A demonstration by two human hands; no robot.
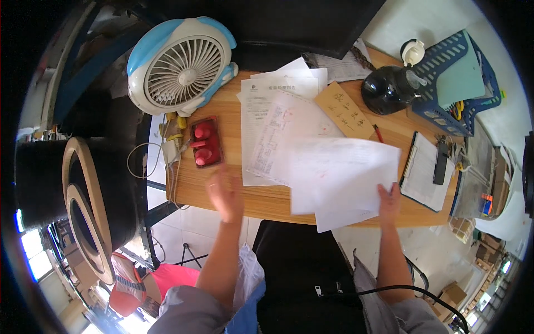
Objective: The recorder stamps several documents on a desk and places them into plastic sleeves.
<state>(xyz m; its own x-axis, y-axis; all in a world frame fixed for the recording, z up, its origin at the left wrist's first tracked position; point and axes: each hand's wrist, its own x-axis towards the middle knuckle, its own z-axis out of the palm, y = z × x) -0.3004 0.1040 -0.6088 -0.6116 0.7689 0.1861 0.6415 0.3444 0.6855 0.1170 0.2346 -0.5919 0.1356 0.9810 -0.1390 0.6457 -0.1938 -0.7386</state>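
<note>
My right hand (389, 204) grips the right edge of some white paper sheets (342, 175), thumb on top. The sheets are tilted over the front part of the desk, with a lower corner reaching past its edge. My left hand (226, 196) is over the desk's front edge, just below a small dark tray (218, 146) that holds red stamps (202, 131). Motion smears its fingers, so I cannot tell whether they hold anything. Beyond the sheets lie printed papers (257, 119) and a brown envelope (344, 111) with handwriting. A red pen (379, 133) lies beside the envelope.
A white and blue fan (187, 72) stands at the back left, with cables near it. At the back right are a dark round jar (387, 90) and a blue plastic basket (448, 119). A clipboard (424, 177) with a black phone (440, 163) lies on the right.
</note>
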